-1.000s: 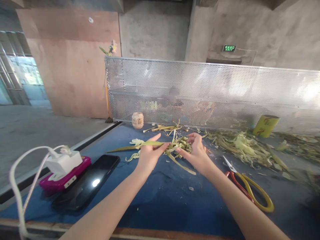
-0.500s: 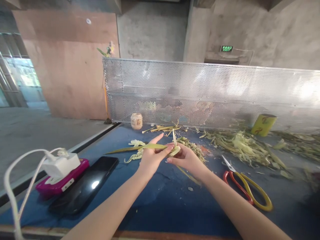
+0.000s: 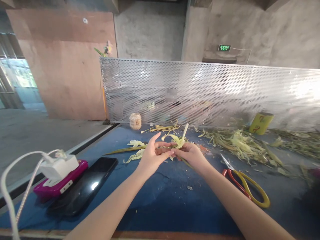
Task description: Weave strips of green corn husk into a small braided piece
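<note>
Above the blue tabletop, my two hands meet around a small piece of folded pale green leaf strips (image 3: 179, 142). One strip curls over to the left and a narrower one points up. My right hand (image 3: 192, 155) pinches the base of the piece between thumb and fingers, and a thin stalk runs down below that hand. My left hand (image 3: 151, 154) has its thumb and some fingertips closed against the left side of the piece, the index finger raised. Behind my left hand lie a long flat leaf (image 3: 125, 150) and crinkled pale strips (image 3: 135, 155).
Red-and-yellow-handled scissors (image 3: 246, 183) lie at the right. Leaf scraps (image 3: 240, 146) are heaped behind them, near a yellow-green can (image 3: 261, 122). A twine ball (image 3: 135, 121) stands by the perforated metal screen (image 3: 155, 83). Left are a phone (image 3: 85, 186) and a magenta power strip (image 3: 60, 183) with chargers.
The broad leaf strip that stretched across my left hand now curls up over the piece. The upright strip leans further right. My left fingers have moved in beneath the piece.
</note>
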`<control>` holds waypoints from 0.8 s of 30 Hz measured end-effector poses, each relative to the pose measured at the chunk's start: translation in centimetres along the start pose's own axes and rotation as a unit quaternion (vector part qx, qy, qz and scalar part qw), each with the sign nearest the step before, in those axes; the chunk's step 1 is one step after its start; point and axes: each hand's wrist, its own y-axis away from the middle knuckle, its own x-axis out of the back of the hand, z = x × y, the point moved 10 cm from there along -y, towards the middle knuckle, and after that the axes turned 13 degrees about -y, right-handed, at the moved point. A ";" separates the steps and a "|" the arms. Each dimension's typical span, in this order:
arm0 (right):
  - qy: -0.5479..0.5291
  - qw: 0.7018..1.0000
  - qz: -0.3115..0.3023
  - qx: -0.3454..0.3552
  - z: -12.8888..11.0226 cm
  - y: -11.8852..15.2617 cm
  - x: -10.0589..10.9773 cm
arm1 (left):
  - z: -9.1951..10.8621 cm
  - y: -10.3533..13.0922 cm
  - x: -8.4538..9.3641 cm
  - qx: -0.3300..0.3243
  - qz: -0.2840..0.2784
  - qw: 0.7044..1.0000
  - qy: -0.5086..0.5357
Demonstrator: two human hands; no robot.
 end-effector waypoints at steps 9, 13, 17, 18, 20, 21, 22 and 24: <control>-0.029 0.999 0.025 0.012 -1.0 0.0 1.0 | -0.7 -0.2 0.0 0.017 0.002 1.000 -0.023; -0.075 0.994 0.074 0.036 -1.9 -0.2 3.2 | -1.1 -0.2 0.5 0.044 -0.005 0.997 -0.067; -0.109 0.988 0.089 0.060 -2.9 -0.4 4.8 | -1.6 0.1 0.2 0.071 -0.041 0.993 -0.080; -0.112 0.988 0.085 0.062 -2.9 -0.4 4.8 | -1.8 0.2 -0.2 0.081 -0.061 0.991 -0.083; -0.125 0.987 0.080 0.064 -2.9 -0.5 4.6 | -2.1 0.4 -0.7 0.093 -0.090 0.988 -0.089; -0.133 0.986 0.078 0.065 -2.8 -0.5 4.5 | -2.1 0.3 -0.7 0.093 -0.090 0.988 -0.089; -0.136 0.986 0.074 0.063 -2.7 -0.4 4.2 | -1.9 0.3 -0.4 0.089 -0.073 0.990 -0.085; -0.122 0.990 0.055 0.050 -2.3 -0.3 3.3 | -1.2 0.0 0.6 0.067 -0.018 0.996 -0.064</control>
